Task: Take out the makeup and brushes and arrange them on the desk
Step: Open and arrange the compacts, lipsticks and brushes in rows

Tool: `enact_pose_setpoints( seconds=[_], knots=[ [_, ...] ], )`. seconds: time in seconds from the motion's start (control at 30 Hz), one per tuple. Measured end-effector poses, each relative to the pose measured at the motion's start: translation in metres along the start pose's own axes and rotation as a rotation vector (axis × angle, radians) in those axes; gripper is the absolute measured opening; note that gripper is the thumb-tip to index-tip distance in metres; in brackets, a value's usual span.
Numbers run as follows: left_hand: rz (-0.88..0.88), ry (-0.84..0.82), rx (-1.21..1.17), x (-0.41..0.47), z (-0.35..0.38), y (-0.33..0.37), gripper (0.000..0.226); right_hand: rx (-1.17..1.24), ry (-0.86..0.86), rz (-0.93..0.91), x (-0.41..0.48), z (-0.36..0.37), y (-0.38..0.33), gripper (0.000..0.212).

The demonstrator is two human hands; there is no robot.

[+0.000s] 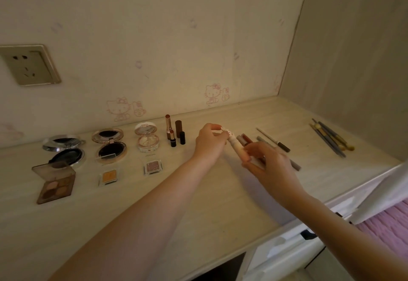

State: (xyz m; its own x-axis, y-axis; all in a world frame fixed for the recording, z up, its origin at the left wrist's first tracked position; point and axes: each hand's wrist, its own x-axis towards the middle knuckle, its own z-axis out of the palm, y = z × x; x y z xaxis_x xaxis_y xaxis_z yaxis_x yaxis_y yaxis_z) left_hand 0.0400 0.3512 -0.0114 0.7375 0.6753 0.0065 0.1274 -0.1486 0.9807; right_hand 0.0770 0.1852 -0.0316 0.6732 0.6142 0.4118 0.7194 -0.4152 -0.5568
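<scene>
Since the cream tube (pixel 236 147) just right of frame centre looks light, stiff and slick, I judge its barrel the safest hold (the figurine cap (pixel 227 132) seems fragile). My left hand (pixel 209 141) pinches that cap; my right hand (pixel 268 168) curls round the lower barrel, beside the pencils (pixel 273 140). Compacts (pixel 110 146) sit at left, brushes (pixel 329 137) far right.

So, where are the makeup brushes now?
In the head view, the brushes lie far right on the desk, near the side wall, right of the pencils.
</scene>
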Motion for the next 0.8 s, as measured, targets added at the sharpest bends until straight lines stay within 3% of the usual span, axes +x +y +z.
enact_pose_setpoints(
  seconds=[0.17, 0.27, 0.43, 0.63, 0.8],
  knots=[
    [-0.094, -0.006, -0.364, -0.019, -0.023, 0.005, 0.025, 0.114, 0.0, 0.071, -0.004, 0.008, -0.022, 0.028],
    [-0.113, 0.001, -0.465, -0.031, -0.037, 0.003, 0.031, 0.141, 0.005, 0.072, -0.006, 0.015, -0.035, 0.025],
    [-0.096, -0.026, -0.456, -0.049, -0.057, -0.006, 0.024, 0.178, 0.001, 0.037, -0.009, 0.029, -0.056, 0.021],
    [0.004, -0.099, -0.315, -0.064, -0.083, -0.015, 0.063, 0.257, 0.012, 0.052, -0.017, 0.049, -0.074, 0.021],
    [0.024, -0.029, -0.284, -0.073, -0.119, -0.015, 0.064, 0.244, -0.103, 0.072, -0.024, 0.068, -0.094, 0.013]
  ],
)
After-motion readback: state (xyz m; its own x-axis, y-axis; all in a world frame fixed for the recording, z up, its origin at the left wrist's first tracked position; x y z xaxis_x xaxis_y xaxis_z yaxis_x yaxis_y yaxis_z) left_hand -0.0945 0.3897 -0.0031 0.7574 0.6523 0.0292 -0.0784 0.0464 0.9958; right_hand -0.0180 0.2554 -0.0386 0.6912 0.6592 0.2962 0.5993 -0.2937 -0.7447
